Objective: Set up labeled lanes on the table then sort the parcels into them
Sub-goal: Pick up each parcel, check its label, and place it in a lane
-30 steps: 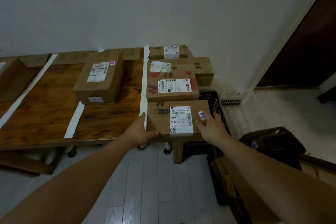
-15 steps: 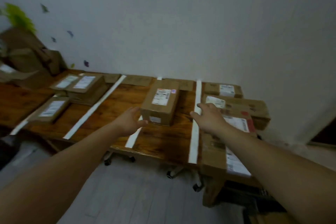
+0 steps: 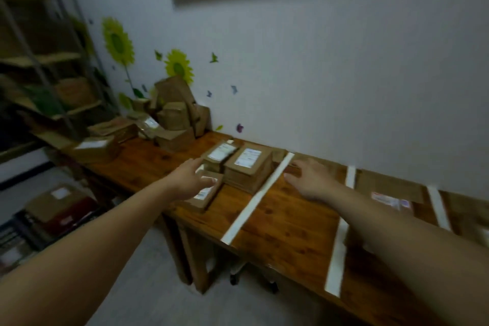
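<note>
A long wooden table (image 3: 280,222) is divided by white tape strips (image 3: 258,198) into lanes. Left of the nearest strip sit three brown parcels with white labels: a thick one (image 3: 248,169), a flat one behind it (image 3: 219,155) and a flat one at the front edge (image 3: 203,193). My left hand (image 3: 189,180) hovers open over the front flat parcel. My right hand (image 3: 309,180) is stretched out open above the lane to the right of that strip, holding nothing. Another labelled parcel (image 3: 391,200) lies behind my right forearm. A heap of unsorted parcels (image 3: 172,116) stands at the table's far left end.
Metal shelving (image 3: 47,66) with cardboard boxes stands at the left. A box on a crate (image 3: 55,201) sits on the floor below it. The wall behind the table carries sunflower stickers (image 3: 178,66). More tape strips (image 3: 336,259) cross the table to the right.
The view has swung far to the left, from the table's right end to its left part. Both hands left the parcel at the right end and now reach out open over the left lanes.
</note>
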The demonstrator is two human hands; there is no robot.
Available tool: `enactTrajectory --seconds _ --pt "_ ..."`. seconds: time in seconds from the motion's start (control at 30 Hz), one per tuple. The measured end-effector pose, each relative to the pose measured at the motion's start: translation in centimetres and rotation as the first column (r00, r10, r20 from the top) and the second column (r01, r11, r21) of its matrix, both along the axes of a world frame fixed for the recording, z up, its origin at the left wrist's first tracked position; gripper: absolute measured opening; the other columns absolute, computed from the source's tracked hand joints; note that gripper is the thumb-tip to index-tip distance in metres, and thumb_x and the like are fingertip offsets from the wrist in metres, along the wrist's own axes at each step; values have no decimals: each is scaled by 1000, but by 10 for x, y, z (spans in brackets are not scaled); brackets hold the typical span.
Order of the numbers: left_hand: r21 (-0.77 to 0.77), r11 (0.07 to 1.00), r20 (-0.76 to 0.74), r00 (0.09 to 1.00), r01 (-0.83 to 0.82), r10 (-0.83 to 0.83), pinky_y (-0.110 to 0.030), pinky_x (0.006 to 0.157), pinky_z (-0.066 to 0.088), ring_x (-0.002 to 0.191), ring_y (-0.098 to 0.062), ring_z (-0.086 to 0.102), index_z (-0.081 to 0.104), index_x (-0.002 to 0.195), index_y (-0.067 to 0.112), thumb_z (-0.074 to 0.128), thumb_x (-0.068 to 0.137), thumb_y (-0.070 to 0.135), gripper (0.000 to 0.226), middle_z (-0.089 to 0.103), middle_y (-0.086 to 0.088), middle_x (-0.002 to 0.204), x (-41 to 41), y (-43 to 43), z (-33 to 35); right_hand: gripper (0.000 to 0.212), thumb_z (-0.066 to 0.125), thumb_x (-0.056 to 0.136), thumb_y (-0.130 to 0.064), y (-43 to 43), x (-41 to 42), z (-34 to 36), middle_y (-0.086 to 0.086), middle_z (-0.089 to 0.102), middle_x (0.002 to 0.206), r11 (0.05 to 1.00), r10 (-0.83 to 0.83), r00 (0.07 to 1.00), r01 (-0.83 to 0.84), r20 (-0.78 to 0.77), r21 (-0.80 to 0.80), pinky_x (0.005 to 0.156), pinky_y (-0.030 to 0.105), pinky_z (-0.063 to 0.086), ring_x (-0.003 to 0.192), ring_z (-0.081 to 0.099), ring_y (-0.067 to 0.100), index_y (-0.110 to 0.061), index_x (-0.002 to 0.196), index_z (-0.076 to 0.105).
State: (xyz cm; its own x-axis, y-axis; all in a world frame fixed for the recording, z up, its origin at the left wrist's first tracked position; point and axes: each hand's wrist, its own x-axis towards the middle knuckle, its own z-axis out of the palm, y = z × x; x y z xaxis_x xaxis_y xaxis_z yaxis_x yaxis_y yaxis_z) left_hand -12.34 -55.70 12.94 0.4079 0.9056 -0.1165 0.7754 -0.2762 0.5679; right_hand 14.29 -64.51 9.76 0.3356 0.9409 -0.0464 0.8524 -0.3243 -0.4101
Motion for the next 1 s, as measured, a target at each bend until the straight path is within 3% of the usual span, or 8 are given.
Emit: enactTrajectory --seconds 0.27,0.33,0.5,0.67,0.83,1.0 --pt "-36 972 89 969 -230 233 -38 106 35 142 -25 25 20 150 26 63 88 35 76 17 -3 157 -87 146 16 64 47 92 -54 163 -77 21 7 34 148 983 185 981 -185 51 11 110 37 31 134 35 27 -25 148 31" --pt "-36 966 66 964 -256 258 -42 111 33 143 -25 22 19 150 27 64 87 35 77 15 -3 158 -99 183 12 64 47 91 -55 211 -87 16 7 34 148 978 209 978 -210 26 21 110 39 32 133 36 28 -26 147 32" --pt "-31 955 44 954 -296 297 -48 115 26 144 -26 17 18 149 29 62 89 32 75 13 -3 158 -123 276 18 67 48 93 -53 333 -119 9 11 29 153 963 268 961 -267 -64 27 114 37 27 139 30 28 -22 149 29" --pt "12 942 15 942 -334 334 -44 116 25 145 -24 16 16 150 27 62 87 39 79 11 -2 159 -166 363 33 70 48 86 -64 448 -162 19 7 41 145 944 329 932 -322 -149 68 106 40 40 128 45 26 -26 143 39" --pt "43 931 2 932 -362 362 -42 117 20 144 -24 16 16 151 27 60 89 40 77 12 -2 159 -216 449 36 67 50 91 -56 540 -210 24 8 34 149 940 337 933 -326 -124 100 109 38 35 135 37 28 -25 148 34" --pt "12 962 -18 961 -274 275 -45 116 23 143 -25 19 16 151 27 59 89 40 77 13 -4 158 -265 545 16 64 52 92 -50 624 -251 12 9 33 151 963 259 959 -247 -114 104 112 35 28 140 28 29 -22 147 35"
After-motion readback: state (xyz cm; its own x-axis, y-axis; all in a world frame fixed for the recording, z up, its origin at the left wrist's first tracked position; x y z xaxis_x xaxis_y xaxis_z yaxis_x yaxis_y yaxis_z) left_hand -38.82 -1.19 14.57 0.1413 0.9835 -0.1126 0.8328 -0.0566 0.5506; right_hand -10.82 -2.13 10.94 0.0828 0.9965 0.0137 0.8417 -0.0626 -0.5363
